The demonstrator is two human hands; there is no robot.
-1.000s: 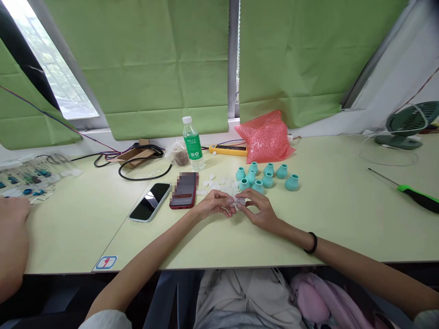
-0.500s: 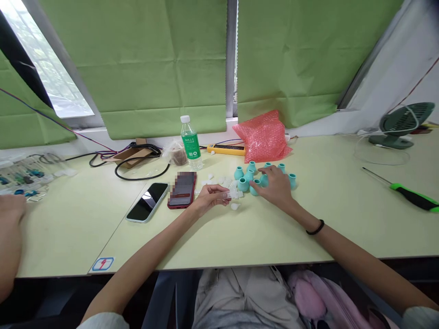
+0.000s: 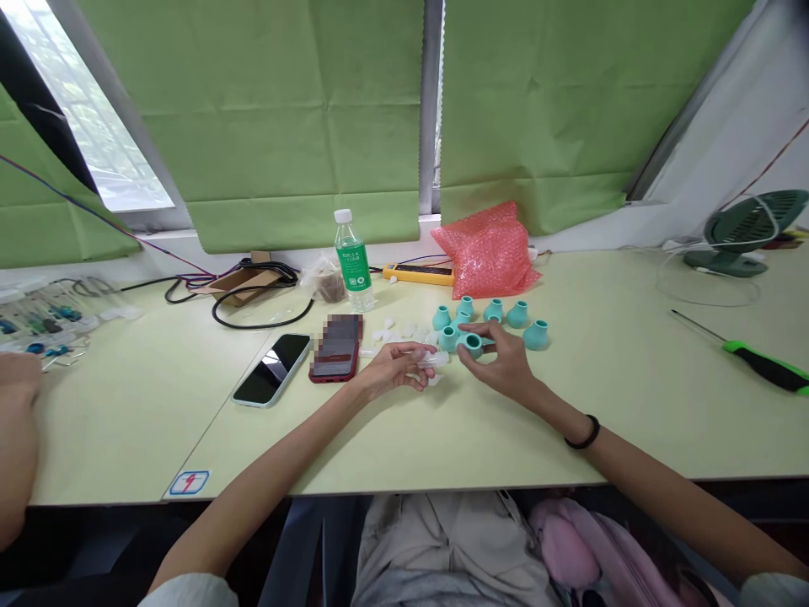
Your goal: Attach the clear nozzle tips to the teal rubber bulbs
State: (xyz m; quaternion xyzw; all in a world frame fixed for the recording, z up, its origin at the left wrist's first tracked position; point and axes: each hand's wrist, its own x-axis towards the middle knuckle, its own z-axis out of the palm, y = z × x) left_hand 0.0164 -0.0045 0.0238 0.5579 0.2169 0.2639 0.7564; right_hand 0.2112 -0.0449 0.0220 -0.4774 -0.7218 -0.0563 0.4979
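My left hand (image 3: pixel 398 367) is closed around a clear, tube-like plastic piece (image 3: pixel 435 359) whose end points right. Just across from it, my right hand (image 3: pixel 502 358) grips a teal bulb-shaped piece (image 3: pixel 470 346) between thumb and fingers, its round opening facing me. Several matching teal pieces stand behind and beside the right hand, such as one teal piece (image 3: pixel 537 335) to its right. Small white translucent parts (image 3: pixel 404 330) lie scattered behind my left hand, some of them hidden by it.
Left of my hands lie a red-cased phone (image 3: pixel 337 347) and a white-edged phone (image 3: pixel 271 371). Behind stand a water bottle (image 3: pixel 354 265) and pink bubble wrap (image 3: pixel 490 253). A screwdriver (image 3: pixel 752 358) and a fan (image 3: pixel 736 232) are on the right. Another person's hand (image 3: pixel 18 413) is at far left.
My right hand has taken hold of a teal piece and tilted its opening toward me. The clear piece in my left hand now points further right and shows more plainly.
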